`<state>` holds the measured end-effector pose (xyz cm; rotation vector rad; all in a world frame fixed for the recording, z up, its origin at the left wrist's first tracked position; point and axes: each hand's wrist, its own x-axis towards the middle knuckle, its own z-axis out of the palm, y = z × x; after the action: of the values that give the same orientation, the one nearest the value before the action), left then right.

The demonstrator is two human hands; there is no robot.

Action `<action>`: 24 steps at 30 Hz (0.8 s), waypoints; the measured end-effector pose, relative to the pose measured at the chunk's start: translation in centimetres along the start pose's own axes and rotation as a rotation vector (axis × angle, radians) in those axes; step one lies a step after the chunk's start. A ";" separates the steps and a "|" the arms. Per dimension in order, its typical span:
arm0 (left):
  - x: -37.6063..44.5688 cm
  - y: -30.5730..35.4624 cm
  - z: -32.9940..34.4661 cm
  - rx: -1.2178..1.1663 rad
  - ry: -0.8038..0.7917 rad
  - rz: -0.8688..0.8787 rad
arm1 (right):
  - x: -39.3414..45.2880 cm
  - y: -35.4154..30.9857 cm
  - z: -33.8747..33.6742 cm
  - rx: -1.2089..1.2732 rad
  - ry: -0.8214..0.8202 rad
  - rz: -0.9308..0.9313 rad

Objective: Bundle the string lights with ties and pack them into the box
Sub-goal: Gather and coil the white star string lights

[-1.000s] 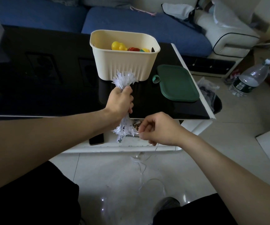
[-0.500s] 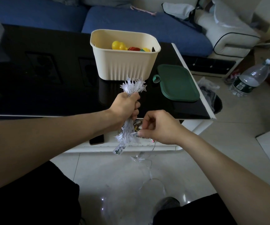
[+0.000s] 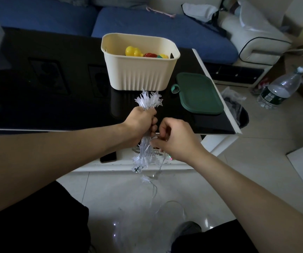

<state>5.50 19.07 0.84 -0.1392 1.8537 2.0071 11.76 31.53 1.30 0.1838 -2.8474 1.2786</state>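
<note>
**A:** Fingers [image 3: 153, 125] of the left hand [image 3: 139, 123] are wrapped tight round the middle of the string lights [image 3: 148, 101], star tips fanning out at twelve o'clock above the fist. What changed?

**B:** The bundle has come nearer the body and tipped a little; a second ago its stars overlapped the front wall of the box [image 3: 139, 73], now they sit just clear below it. The right hand [image 3: 176, 139] has closed in from four o'clock and now touches the left, fingers curled and pinching at the wires just under the fist.

**A:** Tie on yet?

**B:** Cannot tell; whatever it pinches is too small to make out. My guess is the wrapping is under way, since loose wire [image 3: 155, 190] still trails to the floor at six o'clock. Packing is yet to come.

**A:** Surroundings?

**B:** Dark glossy worktop [image 3: 56, 99], the cream box on it with coloured toys inside, a green lid [image 3: 200, 94] at three o'clock of the box. Blue sofa [image 3: 147, 21] behind, a water bottle [image 3: 280, 88] on pale tiles far right.
</note>
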 end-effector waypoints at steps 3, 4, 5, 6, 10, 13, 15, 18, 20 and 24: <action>0.0 0.1 -0.1 0.037 0.014 -0.008 | 0.2 0.0 0.7 -0.017 0.058 -0.025; 0.0 0.1 -0.2 0.066 0.010 -0.014 | 0.3 0.1 1.0 -0.032 0.067 -0.043; 0.0 0.1 -0.3 0.097 0.006 -0.022 | 0.3 0.2 1.2 -0.049 0.072 -0.058; 0.0 0.0 -0.3 0.122 0.007 -0.031 | 0.4 0.2 1.4 -0.065 0.078 -0.072; 0.0 -0.1 -0.5 0.182 0.011 -0.061 | 0.3 0.1 1.8 -0.056 0.076 -0.101; 0.1 0.0 -0.7 0.240 0.022 -0.079 | 0.3 0.1 1.6 0.003 0.058 -0.063; -0.1 0.1 -0.9 0.317 -0.014 -0.093 | 0.4 0.1 1.2 0.074 0.013 -0.011; -0.5 0.1 -1.2 0.452 -0.116 -0.112 | 0.2 0.4 0.5 0.247 -0.200 0.051; -0.6 -0.2 -1.3 0.490 -0.186 -0.128 | -0.1 0.6 0.2 0.291 -0.284 0.065; -0.9 -0.4 -1.2 0.463 -0.271 -0.183 | -0.1 0.2 -0.3 0.227 -0.179 0.076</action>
<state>6.22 17.73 0.65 0.0889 1.9865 1.3589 11.86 31.91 1.32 0.2045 -2.8710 1.6828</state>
